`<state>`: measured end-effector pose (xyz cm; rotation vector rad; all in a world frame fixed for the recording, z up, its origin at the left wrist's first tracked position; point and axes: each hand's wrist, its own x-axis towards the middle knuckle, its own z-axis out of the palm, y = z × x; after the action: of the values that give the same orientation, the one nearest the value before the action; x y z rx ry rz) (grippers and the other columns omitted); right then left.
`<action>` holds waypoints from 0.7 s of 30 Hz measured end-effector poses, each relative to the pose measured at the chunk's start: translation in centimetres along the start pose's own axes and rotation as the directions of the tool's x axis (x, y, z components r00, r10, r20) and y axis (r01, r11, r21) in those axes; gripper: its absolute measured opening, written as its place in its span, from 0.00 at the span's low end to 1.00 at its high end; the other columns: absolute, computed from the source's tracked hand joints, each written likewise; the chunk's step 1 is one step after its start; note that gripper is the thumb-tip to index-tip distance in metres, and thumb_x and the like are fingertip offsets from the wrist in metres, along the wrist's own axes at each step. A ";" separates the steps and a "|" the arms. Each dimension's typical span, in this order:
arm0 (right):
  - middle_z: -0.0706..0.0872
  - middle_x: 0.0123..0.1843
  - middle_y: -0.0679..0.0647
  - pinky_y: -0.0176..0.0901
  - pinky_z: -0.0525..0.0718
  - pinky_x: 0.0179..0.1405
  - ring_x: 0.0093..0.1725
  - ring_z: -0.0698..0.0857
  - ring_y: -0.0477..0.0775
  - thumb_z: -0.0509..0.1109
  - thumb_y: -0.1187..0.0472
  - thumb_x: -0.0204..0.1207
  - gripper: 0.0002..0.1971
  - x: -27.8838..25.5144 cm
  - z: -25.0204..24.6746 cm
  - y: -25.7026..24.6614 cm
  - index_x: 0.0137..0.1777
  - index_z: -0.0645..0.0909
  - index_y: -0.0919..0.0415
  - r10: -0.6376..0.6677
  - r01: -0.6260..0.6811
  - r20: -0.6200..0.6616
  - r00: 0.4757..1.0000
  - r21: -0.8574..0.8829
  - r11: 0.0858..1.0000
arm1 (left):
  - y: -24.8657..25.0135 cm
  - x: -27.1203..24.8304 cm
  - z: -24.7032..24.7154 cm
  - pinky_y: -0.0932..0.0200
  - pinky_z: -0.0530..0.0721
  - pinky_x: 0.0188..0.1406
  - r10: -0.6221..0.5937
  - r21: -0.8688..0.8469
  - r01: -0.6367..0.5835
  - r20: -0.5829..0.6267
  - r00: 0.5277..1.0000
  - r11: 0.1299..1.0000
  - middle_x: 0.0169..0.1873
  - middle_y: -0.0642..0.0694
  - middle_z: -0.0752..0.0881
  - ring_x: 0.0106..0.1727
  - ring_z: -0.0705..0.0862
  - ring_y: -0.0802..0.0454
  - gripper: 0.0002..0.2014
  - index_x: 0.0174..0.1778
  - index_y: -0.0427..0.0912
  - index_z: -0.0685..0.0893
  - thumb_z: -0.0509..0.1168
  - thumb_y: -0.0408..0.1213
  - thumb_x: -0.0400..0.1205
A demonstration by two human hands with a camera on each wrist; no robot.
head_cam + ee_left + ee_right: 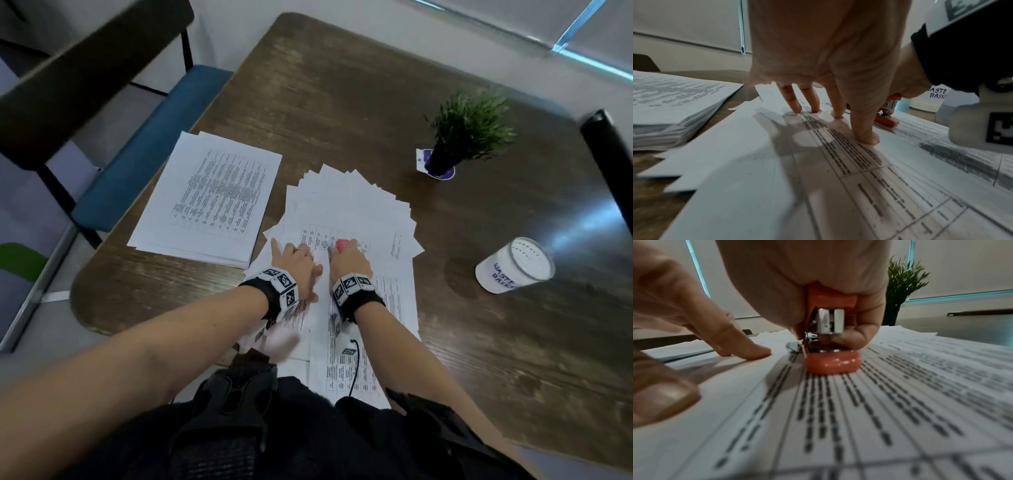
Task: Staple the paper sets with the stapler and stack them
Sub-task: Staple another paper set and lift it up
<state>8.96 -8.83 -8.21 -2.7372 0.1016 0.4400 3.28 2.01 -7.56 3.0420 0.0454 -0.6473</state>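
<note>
Right hand grips orange stapler, base down on fanned paper sets at table centre. Left hand presses sheets with straight, spread fingers. Stapled stack lies to the left.

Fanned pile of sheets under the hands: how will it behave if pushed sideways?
The fanned pile is loose, its corners splayed at many angles, so it would likely shear rather than move as one block. The left hand presses flat fingertips on it, probably pinning the top sheets. The thin sheets look floppy.
</note>
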 end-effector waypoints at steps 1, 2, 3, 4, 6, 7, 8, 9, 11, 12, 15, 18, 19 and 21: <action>0.85 0.58 0.63 0.50 0.77 0.47 0.58 0.84 0.66 0.57 0.46 0.86 0.21 0.2 -0.2 0.0 0.67 0.67 0.62 -0.004 0.004 0.005 1.000 -0.006 1.000 | 0.0 0.0 0.0 0.23 0.49 0.75 0.003 0.000 -0.003 -0.006 1.000 1.000 0.70 0.47 0.71 0.73 0.67 0.41 0.32 0.63 0.55 0.80 0.70 0.68 0.68; 0.85 0.58 0.63 0.50 0.76 0.47 0.58 0.84 0.66 0.57 0.46 0.86 0.21 0.3 -0.3 0.0 0.67 0.67 0.63 -0.009 0.009 0.012 1.000 -0.006 1.000 | 0.0 0.0 0.0 0.23 0.49 0.75 0.007 0.001 -0.007 -0.005 1.000 1.000 0.70 0.47 0.71 0.72 0.68 0.41 0.31 0.62 0.56 0.81 0.70 0.68 0.68; 0.85 0.58 0.63 0.49 0.76 0.47 0.58 0.84 0.66 0.57 0.46 0.86 0.21 0.4 -0.5 0.0 0.67 0.67 0.63 -0.018 0.018 0.018 1.000 0.000 1.000 | -0.1 0.0 -0.2 0.23 0.50 0.75 0.013 -0.002 -0.013 -0.002 1.000 1.000 0.69 0.47 0.72 0.72 0.68 0.41 0.29 0.60 0.57 0.81 0.70 0.68 0.68; 0.85 0.59 0.64 0.50 0.77 0.48 0.58 0.84 0.66 0.57 0.46 0.86 0.22 0.5 -0.6 0.2 0.68 0.67 0.63 -0.027 0.027 0.027 0.999 0.002 1.000 | -0.2 0.1 -0.4 0.24 0.51 0.75 0.025 -0.010 -0.025 0.005 1.000 1.000 0.68 0.47 0.72 0.72 0.68 0.41 0.27 0.58 0.58 0.83 0.71 0.68 0.67; 0.84 0.60 0.65 0.51 0.78 0.51 0.59 0.83 0.67 0.57 0.44 0.85 0.24 0.7 -0.9 0.7 0.69 0.67 0.64 -0.043 0.042 0.049 0.998 0.008 0.999 | -0.6 0.5 -0.3 0.30 0.57 0.75 0.047 -0.062 -0.046 0.018 0.999 0.997 0.67 0.48 0.73 0.70 0.69 0.42 0.26 0.55 0.60 0.85 0.71 0.69 0.66; 0.84 0.60 0.65 0.51 0.77 0.51 0.59 0.83 0.67 0.56 0.44 0.85 0.24 0.9 -1.1 1.0 0.69 0.67 0.64 -0.048 0.046 0.057 0.997 0.020 0.999 | -0.9 0.7 -0.2 0.35 0.64 0.74 0.060 -0.112 -0.058 0.009 0.998 0.992 0.67 0.48 0.74 0.69 0.70 0.42 0.28 0.59 0.60 0.85 0.72 0.69 0.65; 0.83 0.61 0.66 0.50 0.77 0.51 0.59 0.83 0.67 0.55 0.43 0.85 0.25 1.0 -1.1 1.4 0.68 0.68 0.64 -0.045 0.042 0.062 0.997 0.045 0.998 | -1.1 1.0 0.0 0.41 0.69 0.71 0.062 -0.192 -0.060 0.005 0.998 0.980 0.67 0.47 0.74 0.68 0.72 0.43 0.31 0.64 0.58 0.84 0.74 0.67 0.66; 0.83 0.61 0.66 0.50 0.76 0.51 0.59 0.83 0.67 0.54 0.42 0.85 0.26 1.0 -1.2 1.8 0.68 0.69 0.64 -0.036 0.030 0.065 0.997 0.085 0.996 | -1.3 1.3 0.2 0.45 0.73 0.69 0.053 -0.285 -0.052 -0.004 0.999 0.957 0.67 0.46 0.75 0.68 0.72 0.43 0.33 0.68 0.54 0.82 0.76 0.63 0.68; 0.82 0.62 0.67 0.50 0.74 0.51 0.60 0.82 0.67 0.51 0.41 0.86 0.27 1.1 -1.5 2.5 0.68 0.71 0.65 0.005 -0.017 0.056 0.998 0.210 0.978 | -1.4 1.7 0.4 0.50 0.78 0.62 0.018 -0.416 -0.032 -0.036 0.999 0.909 0.62 0.41 0.76 0.67 0.74 0.42 0.27 0.57 0.43 0.84 0.78 0.57 0.69; 0.82 0.62 0.68 0.50 0.73 0.51 0.60 0.81 0.67 0.50 0.41 0.86 0.28 1.1 -1.5 2.7 0.67 0.72 0.65 0.027 -0.037 0.041 0.999 0.271 0.962 | -1.3 2.0 0.4 0.51 0.79 0.55 0.000 -0.454 -0.022 -0.050 0.999 0.891 0.56 0.40 0.77 0.64 0.76 0.41 0.24 0.43 0.41 0.81 0.79 0.56 0.67; 0.82 0.62 0.69 0.50 0.70 0.51 0.60 0.80 0.68 0.45 0.45 0.88 0.26 1.2 -1.8 3.1 0.65 0.74 0.66 0.014 -0.011 -0.006 1.000 0.361 0.932 | -0.4 2.6 -0.4 0.49 0.81 0.53 -0.054 -0.536 0.008 -0.070 0.996 0.844 0.52 0.39 0.77 0.60 0.78 0.41 0.24 0.42 0.40 0.79 0.81 0.52 0.65; 0.83 0.60 0.68 0.50 0.72 0.50 0.59 0.81 0.69 0.45 0.49 0.89 0.23 1.7 -2.1 3.0 0.63 0.75 0.65 -0.044 0.058 -0.046 0.998 0.355 0.933 | 0.0 3.7 -1.0 0.47 0.81 0.62 -0.061 -0.559 -0.004 -0.097 0.993 0.829 0.62 0.38 0.78 0.62 0.79 0.40 0.28 0.61 0.37 0.81 0.80 0.46 0.70; 0.84 0.59 0.68 0.49 0.71 0.49 0.58 0.82 0.68 0.45 0.50 0.89 0.23 1.9 -2.2 2.9 0.61 0.76 0.66 -0.055 0.070 -0.054 0.997 0.346 0.936 | 0.1 3.9 -1.1 0.48 0.81 0.61 -0.058 -0.558 -0.007 -0.099 0.993 0.830 0.61 0.39 0.78 0.62 0.80 0.41 0.27 0.61 0.37 0.81 0.80 0.44 0.69; 0.84 0.55 0.66 0.47 0.71 0.46 0.56 0.82 0.67 0.49 0.50 0.89 0.21 2.5 -2.4 3.0 0.57 0.76 0.66 -0.060 0.072 -0.045 0.997 0.335 0.940 | 0.2 4.5 -1.0 0.50 0.81 0.60 -0.067 -0.544 0.014 -0.078 0.995 0.839 0.60 0.40 0.77 0.60 0.80 0.42 0.29 0.60 0.38 0.81 0.83 0.43 0.66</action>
<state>11.67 -12.48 -7.95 -2.4034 0.0852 0.3227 7.78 1.98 -8.49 2.5165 0.2519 -0.3993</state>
